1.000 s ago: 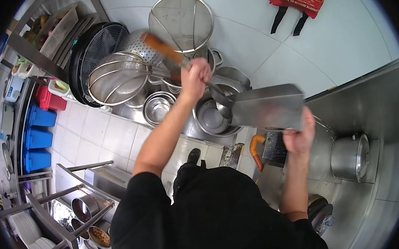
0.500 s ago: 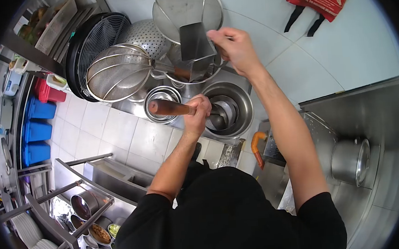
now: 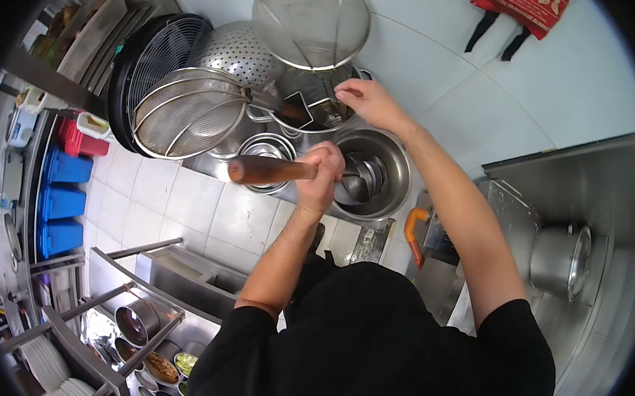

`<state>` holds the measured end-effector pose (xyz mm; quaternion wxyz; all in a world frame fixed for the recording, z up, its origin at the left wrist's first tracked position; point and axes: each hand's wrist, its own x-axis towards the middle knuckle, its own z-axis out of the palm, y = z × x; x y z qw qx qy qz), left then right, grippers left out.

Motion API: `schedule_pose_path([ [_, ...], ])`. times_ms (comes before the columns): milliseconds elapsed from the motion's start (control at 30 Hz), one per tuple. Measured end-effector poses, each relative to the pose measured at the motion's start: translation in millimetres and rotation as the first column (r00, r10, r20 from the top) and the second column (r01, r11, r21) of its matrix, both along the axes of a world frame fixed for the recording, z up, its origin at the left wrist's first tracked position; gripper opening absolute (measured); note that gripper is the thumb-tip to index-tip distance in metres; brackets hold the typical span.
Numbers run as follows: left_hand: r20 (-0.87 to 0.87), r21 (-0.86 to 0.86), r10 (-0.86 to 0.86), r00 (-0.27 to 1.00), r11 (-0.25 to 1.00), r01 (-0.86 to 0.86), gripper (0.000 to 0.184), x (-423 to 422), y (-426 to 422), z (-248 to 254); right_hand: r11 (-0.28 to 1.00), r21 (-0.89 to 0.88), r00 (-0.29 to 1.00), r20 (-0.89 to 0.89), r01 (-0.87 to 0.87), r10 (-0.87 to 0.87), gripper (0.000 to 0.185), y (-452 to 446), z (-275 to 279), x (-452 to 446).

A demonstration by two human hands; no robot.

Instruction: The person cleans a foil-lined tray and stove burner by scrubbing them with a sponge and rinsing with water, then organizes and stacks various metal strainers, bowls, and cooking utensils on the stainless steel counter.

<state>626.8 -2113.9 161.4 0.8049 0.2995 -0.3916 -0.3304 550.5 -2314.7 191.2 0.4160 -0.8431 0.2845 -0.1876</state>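
Observation:
My left hand (image 3: 320,174) is wrapped round the ladle (image 3: 268,170), near where its wooden handle meets the metal; the ladle's bowl hangs over a deep steel pot (image 3: 396,170). Above the rim of a second pot (image 3: 258,115), which holds metal pieces, is my right hand (image 3: 360,98), with thumb and fingers close together; whether anything is between them I cannot make out. A rectangular metal container (image 3: 297,111) lies in that second pot, below and left of my right hand. Nested steel bowls (image 3: 268,144) stand behind the ladle's handle.
Round wire strainers (image 3: 190,113) and a perforated colander (image 3: 237,55) crowd the back left. An orange hooked handle (image 3: 413,235) rises right of the pot. A lidded pot (image 3: 557,261) stands far right. A rack (image 3: 117,381) with food containers is at lower left.
The rectangular container has left my right hand and is down in the back pot. My left hand first swung the ladle down and round, and has since shifted slightly right.

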Motion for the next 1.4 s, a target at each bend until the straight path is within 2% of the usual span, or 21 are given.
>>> schedule_pose_path([
  [33, -0.05, -0.043, -0.025, 0.998, 0.999, 0.023, 0.039, 2.0, -0.7, 10.2, 1.0, 0.009, 1.0, 0.011, 0.023, -0.024, 0.027, 2.9, 7.9, -18.1],
  [133, -0.159, -0.175, -0.106, 0.982, 0.982, 0.078, 0.04, 6.4, 6.2, 48.6, 0.938, 0.286, 0.98, -0.096, 0.195, -0.174, 0.033, 21.3, 29.5, -77.9],
  [200, -0.066, -0.298, -0.116, 0.991, 0.95, 0.091, 0.04, 14.7, 14.1, 77.2, 0.883, 0.316, 0.909, -0.344, 0.347, -0.235, 0.045, 46.2, 53.2, -112.3],
  [267, -0.097, -0.379, -0.13, 0.987, 0.921, 0.084, 0.037, 19.9, 24.3, 104.6, 0.788, 0.407, 0.884, -0.283, 0.462, -0.372, 0.06, 76.5, 48.2, -140.3],
  [333, -0.179, -0.466, -0.158, 0.971, 0.883, 0.058, 0.034, 20.7, 24.7, 122.1, 0.677, 0.608, 0.895, -0.137, 0.414, -0.424, 0.069, 99.8, 35.5, -161.1],
  [400, -0.272, -0.513, -0.155, 0.95, 0.858, -0.007, 0.034, 25.3, 16.0, 133.4, 0.624, 0.753, 0.94, 0.024, 0.208, -0.341, 0.075, 125.0, 31.7, -166.9],
  [433, -0.252, -0.54, -0.161, 0.954, 0.842, 0.0, 0.034, 27.8, 12.3, 134.9, 0.588, 0.803, 0.946, 0.11, 0.096, -0.305, 0.079, 130.4, 33.4, -164.7],
  [533, -0.147, -0.607, -0.089, 0.985, 0.794, -0.019, 0.033, 18.1, 5.9, 147.7, 0.475, 0.877, 0.965, 0.177, -0.066, -0.191, 0.08, 124.6, 60.7, -149.4],
  [633, -0.049, -0.573, -0.03, 0.998, 0.82, -0.004, 0.038, -1.1, 13.0, 150.2, 0.293, 0.908, 0.839, 0.397, -0.3, -0.371, 0.066, 139.6, 99.0, -110.5],
  [733, 0.136, -0.569, 0.082, 0.987, 0.822, 0.01, 0.032, -8.6, 16.9, 119.9, 0.229, 0.861, 0.696, 0.504, -0.454, -0.511, 0.047, 121.9, 116.1, -82.6],
  [767, 0.213, -0.565, 0.136, 0.968, 0.825, 0.009, 0.031, -10.3, 18.0, 106.3, 0.167, 0.938, 0.608, 0.327, -0.305, -0.723, 0.033, 123.5, 131.9, -68.4],
  [867, 0.446, -0.283, 0.235, 0.864, 0.952, -0.113, 0.037, -8.0, 35.7, 79.5, 0.304, 0.857, 0.485, 0.492, -0.416, -0.723, 0.036, 79.2, 125.6, -50.8],
  [933, 0.218, -0.01, 0.078, 0.973, 0.997, -0.078, 0.063, -18.2, 42.3, 46.7, 0.477, 0.84, 0.433, 0.543, -0.26, -0.72, 0.039, 87.2, 166.8, -23.0],
  [967, 0.12, 0.133, -0.05, 0.991, 0.991, 0.034, 0.062, -17.2, 46.6, 23.3, 0.551, 0.816, 0.412, 0.569, -0.174, -0.712, 0.041, 90.4, 187.4, -10.8],
  [1000, 0.003, 0.26, -0.163, 0.987, 0.953, 0.156, 0.063, -16.3, 52.0, 1.0, 0.63, 0.755, 0.411, 0.641, -0.183, -0.648, 0.038, 86.6, 197.0, -4.0],
  [1033, -0.099, 0.417, -0.176, 0.979, 0.886, 0.201, 0.05, -19.5, 57.9, -13.5, 0.703, 0.685, 0.409, 0.707, -0.193, -0.577, 0.037, 80.2, 204.7, 3.1],
  [1133, 0.089, 0.705, -0.241, 0.966, 0.701, 0.11, 0.035, -18.8, 71.9, -62.8, 0.895, 0.391, 0.386, 0.875, -0.212, -0.291, 0.032, 65.1, 222.4, 16.1],
  [1167, 0.166, 0.725, -0.209, 0.964, 0.688, 0.024, 0.03, -17.6, 75.8, -69.2, 0.937, 0.275, 0.376, 0.909, -0.217, -0.179, 0.032, 60.6, 223.2, 21.6],
  [1233, 0.316, 0.746, -0.157, 0.936, 0.651, -0.143, 0.022, -15.2, 82.0, -62.7, 0.961, 0.276, 0.438, 0.866, -0.02, -0.24, 0.035, 49.8, 215.7, 40.2],
  [1333, 0.601, 0.575, -0.058, 0.797, 0.724, -0.38, 0.02, -6.6, 77.8, -52.3, 0.948, 0.233, 0.566, 0.761, 0.216, -0.316, 0.039, 17.1, 171.0, 54.2],
  [1400, 0.659, 0.552, -0.109, 0.744, 0.742, -0.38, 0.023, -2.7, 67.8, -46.7, 0.913, 0.147, 0.657, 0.652, 0.38, -0.379, 0.039, -4.0, 123.1, 62.9],
])
